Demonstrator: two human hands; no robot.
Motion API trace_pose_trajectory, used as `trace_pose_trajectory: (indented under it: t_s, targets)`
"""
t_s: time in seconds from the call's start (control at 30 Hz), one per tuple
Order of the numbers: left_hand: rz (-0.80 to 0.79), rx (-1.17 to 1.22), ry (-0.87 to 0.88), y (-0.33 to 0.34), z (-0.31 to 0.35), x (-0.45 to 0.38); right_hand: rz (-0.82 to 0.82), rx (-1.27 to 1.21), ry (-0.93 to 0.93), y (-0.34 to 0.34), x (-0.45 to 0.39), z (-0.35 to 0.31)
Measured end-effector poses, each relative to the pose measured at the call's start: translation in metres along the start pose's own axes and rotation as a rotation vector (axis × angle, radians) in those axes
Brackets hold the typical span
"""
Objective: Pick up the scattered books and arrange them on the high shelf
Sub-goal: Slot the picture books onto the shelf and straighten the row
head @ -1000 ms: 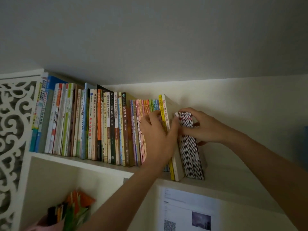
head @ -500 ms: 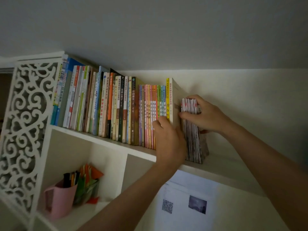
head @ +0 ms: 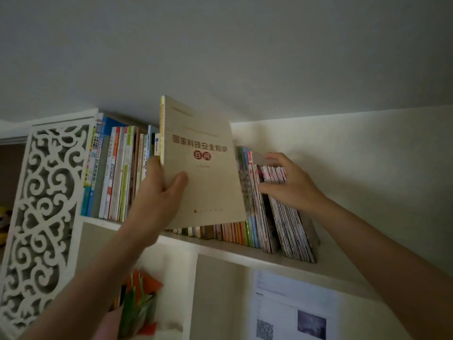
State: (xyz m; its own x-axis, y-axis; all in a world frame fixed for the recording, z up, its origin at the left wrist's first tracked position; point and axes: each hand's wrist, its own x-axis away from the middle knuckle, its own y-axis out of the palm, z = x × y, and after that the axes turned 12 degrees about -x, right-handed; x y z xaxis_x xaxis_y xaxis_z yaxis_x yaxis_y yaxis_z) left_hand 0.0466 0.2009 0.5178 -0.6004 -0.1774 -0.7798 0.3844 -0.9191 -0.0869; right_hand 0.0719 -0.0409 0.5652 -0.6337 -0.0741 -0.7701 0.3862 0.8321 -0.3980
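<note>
My left hand (head: 157,195) grips a beige book (head: 206,173) with a yellow spine, held upright in front of the row of books (head: 117,170) on the high white shelf (head: 220,249). Its front cover faces me and hides the middle of the row. My right hand (head: 286,182) holds the top of a leaning stack of thin booklets (head: 289,217) at the row's right end, fingers curled over their upper edges.
A white carved fretwork panel (head: 41,212) closes the shelf's left side. Below the shelf, a compartment holds a pink cup with orange and green paper items (head: 137,307). A printed sheet with a QR code (head: 291,312) hangs lower right. The ceiling is close above.
My left hand has pulled the beige book out of the row and lifted it toward me. My right hand stays on the thin booklets. The view has shifted.
</note>
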Motion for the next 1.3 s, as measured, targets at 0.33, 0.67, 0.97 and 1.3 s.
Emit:
trace_pose_trajectory:
  t_s: [0.33,0.67,0.97,1.3]
  targets:
    - [-0.114,0.138,0.086,-0.014,-0.032,0.000,-0.057,0.059,-0.026,0.009,-0.004,0.004]
    - [-0.224,0.342,0.018,-0.015,-0.034,0.011,0.108,-0.065,-0.086,0.008,0.004,0.010]
    - [-0.283,0.315,0.027,0.013,-0.022,0.014,0.268,-0.085,-0.122,-0.007,0.012,0.009]
    - [-0.238,0.164,0.149,0.057,-0.009,0.020,0.297,-0.085,-0.103,-0.013,0.012,0.015]
